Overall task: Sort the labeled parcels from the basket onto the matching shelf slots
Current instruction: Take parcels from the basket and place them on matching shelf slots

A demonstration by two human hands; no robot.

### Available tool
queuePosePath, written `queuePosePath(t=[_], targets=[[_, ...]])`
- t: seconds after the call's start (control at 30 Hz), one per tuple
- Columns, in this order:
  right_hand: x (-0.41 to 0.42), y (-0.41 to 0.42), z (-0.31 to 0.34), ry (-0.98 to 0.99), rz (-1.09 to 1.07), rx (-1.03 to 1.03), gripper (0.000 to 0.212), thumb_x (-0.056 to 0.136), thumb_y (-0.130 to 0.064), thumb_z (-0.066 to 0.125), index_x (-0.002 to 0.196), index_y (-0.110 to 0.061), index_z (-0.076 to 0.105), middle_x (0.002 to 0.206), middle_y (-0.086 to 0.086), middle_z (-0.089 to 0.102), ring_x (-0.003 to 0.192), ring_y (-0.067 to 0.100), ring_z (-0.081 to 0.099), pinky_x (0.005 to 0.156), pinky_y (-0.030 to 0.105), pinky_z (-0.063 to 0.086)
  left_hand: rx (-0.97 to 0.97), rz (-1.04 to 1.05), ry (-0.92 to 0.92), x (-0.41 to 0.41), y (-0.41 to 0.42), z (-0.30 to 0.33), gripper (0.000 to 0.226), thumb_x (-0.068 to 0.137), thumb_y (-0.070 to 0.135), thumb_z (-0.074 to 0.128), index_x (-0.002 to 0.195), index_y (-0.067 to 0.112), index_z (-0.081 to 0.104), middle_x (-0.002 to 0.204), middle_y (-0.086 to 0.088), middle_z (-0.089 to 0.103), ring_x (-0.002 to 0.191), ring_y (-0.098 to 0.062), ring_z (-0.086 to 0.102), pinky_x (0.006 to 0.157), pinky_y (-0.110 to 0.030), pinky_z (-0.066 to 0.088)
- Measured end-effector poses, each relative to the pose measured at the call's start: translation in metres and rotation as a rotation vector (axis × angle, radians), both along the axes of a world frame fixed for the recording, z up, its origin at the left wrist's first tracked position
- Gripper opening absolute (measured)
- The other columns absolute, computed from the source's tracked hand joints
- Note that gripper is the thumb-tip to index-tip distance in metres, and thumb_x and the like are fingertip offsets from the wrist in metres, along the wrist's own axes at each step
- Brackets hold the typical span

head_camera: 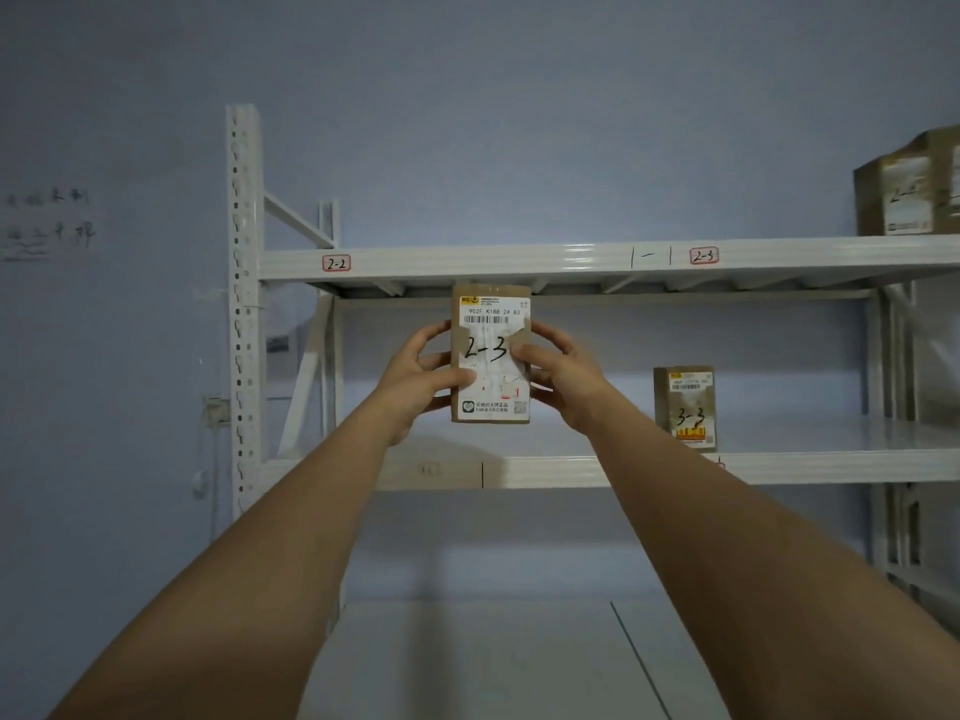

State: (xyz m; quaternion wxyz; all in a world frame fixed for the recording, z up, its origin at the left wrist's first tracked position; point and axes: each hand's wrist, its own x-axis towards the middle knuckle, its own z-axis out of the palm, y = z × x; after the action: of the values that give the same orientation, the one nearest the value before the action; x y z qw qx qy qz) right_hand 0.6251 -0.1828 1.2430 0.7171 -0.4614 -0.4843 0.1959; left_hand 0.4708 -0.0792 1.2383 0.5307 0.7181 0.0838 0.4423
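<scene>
A brown parcel [491,324] with "2-3" handwritten on its white label is held upright in front of the white shelf rack [467,262], just below the upper beam. My left hand [421,376] grips its left edge with the thumb across the front. My right hand [558,368] grips its right edge, thumb on the label. On the upper beam a red tag "2-2" [336,262] sits at the left and a red tag "2-3" [704,255] at the right. The basket is out of view.
A parcel marked "3-3" [685,407] stands on the middle shelf at the right. A larger brown box [909,184] sits on the upper shelf at the far right. The rack's perforated upright [243,304] stands at the left, against a bluish wall.
</scene>
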Motion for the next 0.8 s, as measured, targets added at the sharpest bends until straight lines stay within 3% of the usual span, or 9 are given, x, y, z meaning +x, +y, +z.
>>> queuePosePath(t=[0.23, 0.43, 0.5, 0.63, 0.8], targets=[[0.025, 0.004, 0.003, -0.013, 0.043, 0.026, 0.039, 0.089, -0.017, 0.061, 0.127, -0.019, 0.053, 0.114, 0.008, 0.067, 0.104, 0.027, 0.065, 0.091, 0.042, 0.053, -0.017, 0.068, -0.024, 0.022, -0.012, 0.011, 0.051, 0.081, -0.003, 0.066, 0.121, 0.021, 0.045, 0.113, -0.006, 0.067, 0.093, -0.020, 0.067, 0.073, -0.033, 0.058], [0.047, 0.020, 0.024, -0.092, -0.003, 0.018, 0.051, 0.086, -0.011, 0.062, 0.133, -0.022, 0.046, 0.110, 0.006, 0.067, 0.102, 0.025, 0.065, 0.093, 0.044, 0.052, -0.007, 0.071, -0.133, 0.053, 0.001, 0.045, 0.044, 0.082, -0.005, 0.064, 0.114, 0.018, 0.044, 0.097, 0.002, 0.065, 0.078, -0.014, 0.065, 0.058, -0.024, 0.056], [0.059, 0.023, 0.040, -0.074, -0.048, 0.065, 0.049, 0.087, -0.008, 0.062, 0.132, -0.021, 0.046, 0.106, 0.006, 0.068, 0.098, 0.024, 0.066, 0.087, 0.041, 0.055, 0.020, 0.074, -0.163, 0.073, 0.005, 0.063, 0.040, 0.081, -0.005, 0.064, 0.112, 0.014, 0.046, 0.096, 0.000, 0.064, 0.076, -0.013, 0.065, 0.055, -0.023, 0.055], [0.093, 0.015, 0.081, -0.066, -0.170, 0.154, 0.042, 0.087, -0.008, 0.063, 0.126, -0.017, 0.049, 0.101, 0.008, 0.069, 0.083, 0.020, 0.069, 0.067, 0.032, 0.057, 0.068, -0.008, -0.232, 0.123, 0.008, 0.101, 0.035, 0.083, 0.000, 0.066, 0.110, 0.012, 0.048, 0.104, -0.005, 0.065, 0.076, -0.013, 0.067, 0.051, -0.022, 0.055], [0.147, -0.021, 0.116, -0.107, -0.346, 0.248, 0.033, 0.088, -0.012, 0.062, 0.120, -0.017, 0.051, 0.095, 0.005, 0.069, 0.081, 0.018, 0.069, 0.071, 0.033, 0.058, 0.133, -0.162, -0.314, 0.196, -0.014, 0.138, 0.040, 0.084, 0.001, 0.065, 0.120, 0.010, 0.050, 0.121, -0.006, 0.061, 0.087, -0.014, 0.065, 0.056, -0.019, 0.056]])
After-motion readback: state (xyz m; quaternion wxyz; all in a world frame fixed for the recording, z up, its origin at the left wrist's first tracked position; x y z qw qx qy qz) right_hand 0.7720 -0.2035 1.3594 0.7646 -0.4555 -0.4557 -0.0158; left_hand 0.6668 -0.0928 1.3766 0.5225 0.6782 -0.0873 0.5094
